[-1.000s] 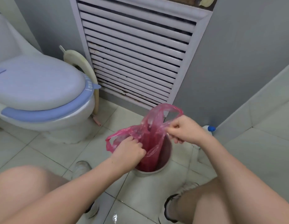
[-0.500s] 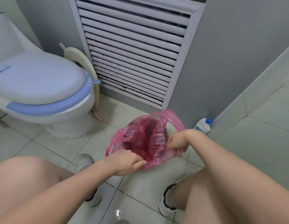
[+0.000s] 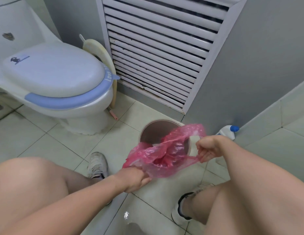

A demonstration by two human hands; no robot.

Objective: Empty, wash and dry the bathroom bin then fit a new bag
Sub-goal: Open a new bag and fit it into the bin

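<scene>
A single head-worn camera is looking forward and steeply down from above a crouching person's knees, taking in the tiled floor (image 3: 46, 143) close below. The wide lens is bending the edges — the louvred panel (image 3: 158, 53) and the toilet (image 3: 52, 82) are leaning outward at the top of the view. The two hands, left (image 3: 133, 179) and right (image 3: 209, 148), are sitting near the centre, at arm's length — the bin (image 3: 148, 131) lying just beyond them. No second view is sharing the scene.
</scene>
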